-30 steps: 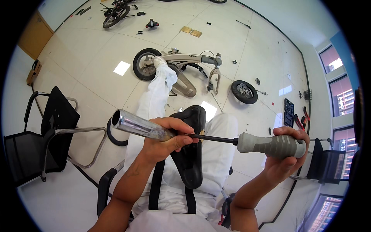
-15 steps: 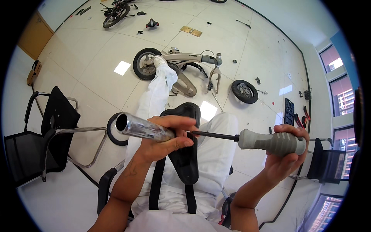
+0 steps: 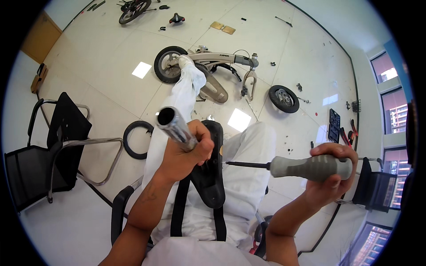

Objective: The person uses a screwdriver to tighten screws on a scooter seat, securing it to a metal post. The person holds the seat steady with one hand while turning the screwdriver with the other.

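Note:
My left hand (image 3: 188,150) is wrapped round a shiny metal tube (image 3: 172,125), a seat post by its look, with its open end tilted up toward the left. Beneath that hand a long black bicycle saddle (image 3: 208,190) lies across my lap. Whether the tube is joined to the saddle is hidden by my fingers. My right hand (image 3: 330,177) grips a screwdriver (image 3: 293,168) by its thick grey handle. Its dark shaft points left, and the tip stops near the saddle's right edge; contact cannot be made out.
Ahead on the tiled floor lies a bicycle frame (image 3: 217,60) with its rear wheel, my foot against it. A loose wheel (image 3: 284,99), a tyre (image 3: 128,142), a black tool case (image 3: 333,125) and red-handled tools (image 3: 348,134) lie around. Chairs (image 3: 66,133) stand at both sides.
The tube has swung more upright, and my left fingers have closed into a fist round it. The screwdriver tip has come away from the left fingers and sits slightly lower.

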